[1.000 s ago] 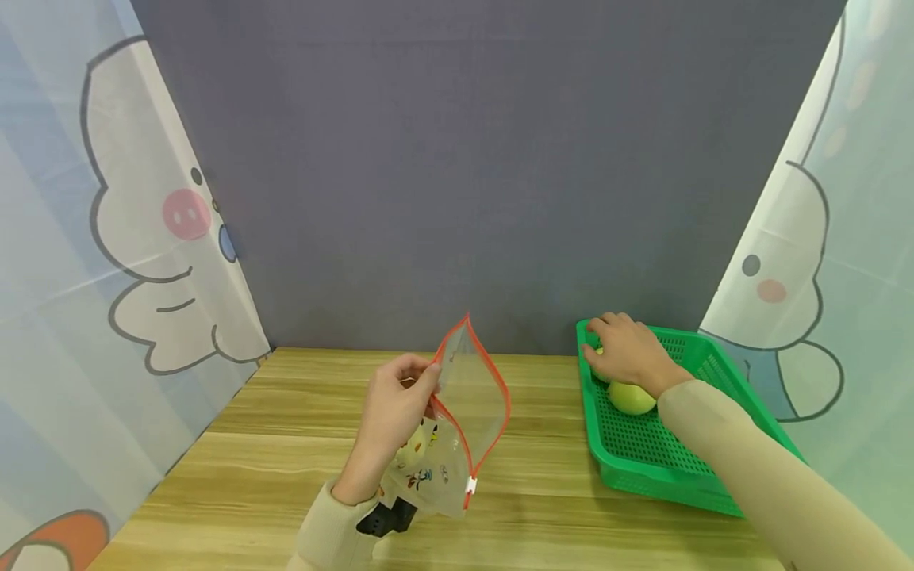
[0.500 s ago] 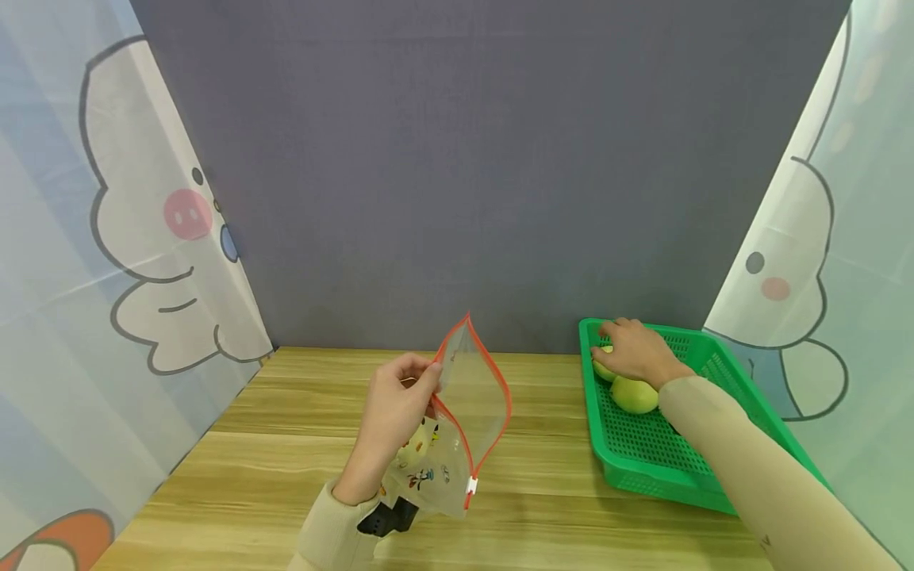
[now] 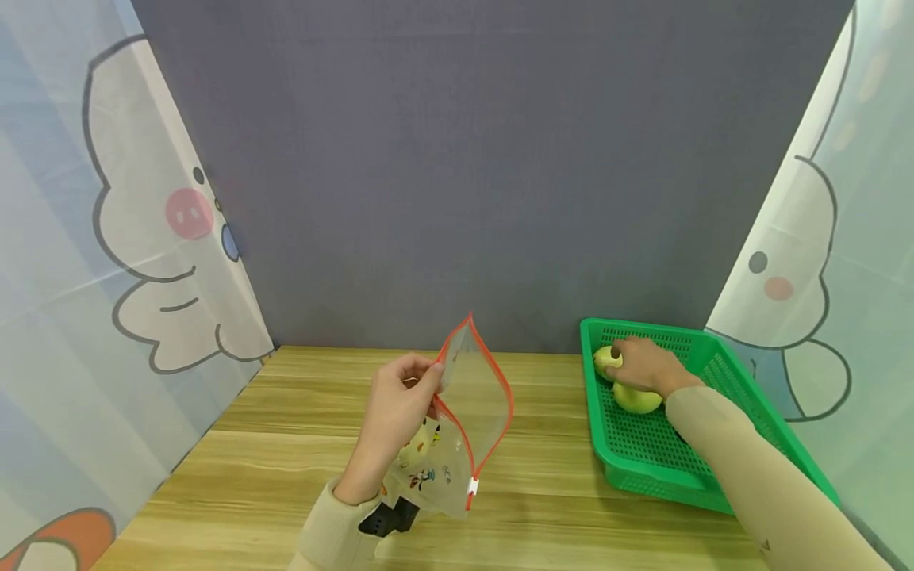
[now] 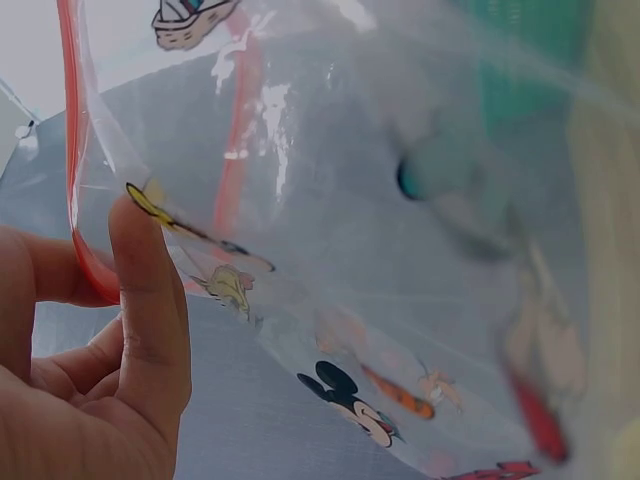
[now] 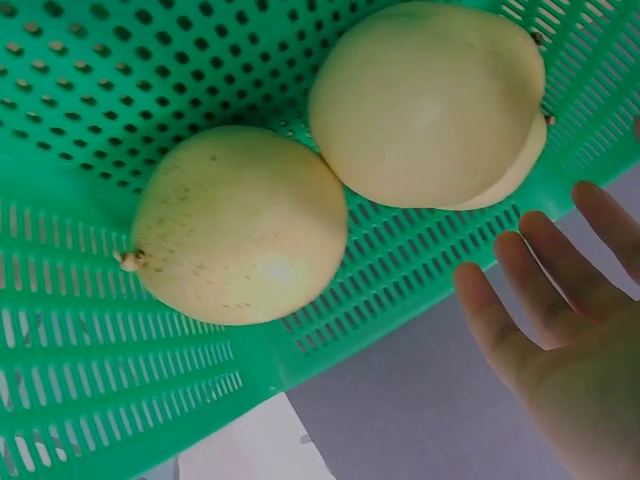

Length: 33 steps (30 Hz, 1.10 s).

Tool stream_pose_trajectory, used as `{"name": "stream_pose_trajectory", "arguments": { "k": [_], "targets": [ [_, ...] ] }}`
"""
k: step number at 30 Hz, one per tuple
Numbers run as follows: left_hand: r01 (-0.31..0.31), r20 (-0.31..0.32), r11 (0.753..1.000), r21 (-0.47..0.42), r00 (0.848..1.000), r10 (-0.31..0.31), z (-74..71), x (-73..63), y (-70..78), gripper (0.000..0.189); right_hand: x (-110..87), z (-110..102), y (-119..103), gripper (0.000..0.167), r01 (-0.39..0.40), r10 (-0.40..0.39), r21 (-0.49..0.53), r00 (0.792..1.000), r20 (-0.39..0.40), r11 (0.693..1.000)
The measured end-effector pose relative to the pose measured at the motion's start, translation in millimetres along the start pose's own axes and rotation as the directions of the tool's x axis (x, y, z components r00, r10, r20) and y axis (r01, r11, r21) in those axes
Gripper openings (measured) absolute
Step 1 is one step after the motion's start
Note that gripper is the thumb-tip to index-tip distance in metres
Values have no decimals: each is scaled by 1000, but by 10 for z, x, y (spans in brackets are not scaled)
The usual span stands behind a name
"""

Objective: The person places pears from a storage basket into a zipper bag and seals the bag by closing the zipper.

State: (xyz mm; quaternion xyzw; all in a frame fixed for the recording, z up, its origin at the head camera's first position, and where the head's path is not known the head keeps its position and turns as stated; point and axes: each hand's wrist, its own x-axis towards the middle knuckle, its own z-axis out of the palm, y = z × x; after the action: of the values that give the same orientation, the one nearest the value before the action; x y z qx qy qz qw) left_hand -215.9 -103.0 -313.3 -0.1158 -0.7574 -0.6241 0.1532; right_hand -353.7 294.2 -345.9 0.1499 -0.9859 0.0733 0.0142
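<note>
My left hand (image 3: 403, 396) pinches the rim of a clear zip bag (image 3: 480, 396) with red edging, a white slider and cartoon prints. Its mouth gapes. Up close in the left wrist view, thumb and finger hold the red edge of the bag (image 4: 330, 200). My right hand (image 3: 646, 365) is over the green basket, beside a yellow-green fruit (image 3: 607, 361) and above a second fruit (image 3: 638, 399). In the right wrist view, the fingers of the right hand (image 5: 560, 310) are spread and apart from the round, short-stemmed fruits (image 5: 240, 225); another is partly hidden behind the upper one.
The green plastic basket (image 3: 600, 452) has slotted sides and stands at the right of the wooden table (image 3: 543, 515). A grey cloth panel (image 3: 457, 174) rises behind the table, with cartoon-printed curtains (image 3: 64, 277) at the sides.
My right hand has shifted slightly right and toward me, showing more of the rear fruit. The left hand and the bag have hardly moved.
</note>
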Motion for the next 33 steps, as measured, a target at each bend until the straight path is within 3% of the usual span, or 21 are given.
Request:
{"name": "stream_pose_trajectory", "arguments": {
  "k": [9,22,27,33],
  "targets": [
    [6,-3,1000,2,1000,-6,-1,-2,-8,13,-28,91,36,47,-16,12,30,992,127,999],
    [5,5,1000,-4,1000,-5,-7,15,-13,16,-61,118,46,53,-56,34,82,968,249,995],
    [6,6,1000,1,1000,-6,-5,15,-10,16,-78,181,42,73,-98,43,158,946,320,982],
    [10,5,1000,5,1000,-10,-2,21,-10,16,-109,230,38,98,-144,82,153,932,353,978]
  ]
}}
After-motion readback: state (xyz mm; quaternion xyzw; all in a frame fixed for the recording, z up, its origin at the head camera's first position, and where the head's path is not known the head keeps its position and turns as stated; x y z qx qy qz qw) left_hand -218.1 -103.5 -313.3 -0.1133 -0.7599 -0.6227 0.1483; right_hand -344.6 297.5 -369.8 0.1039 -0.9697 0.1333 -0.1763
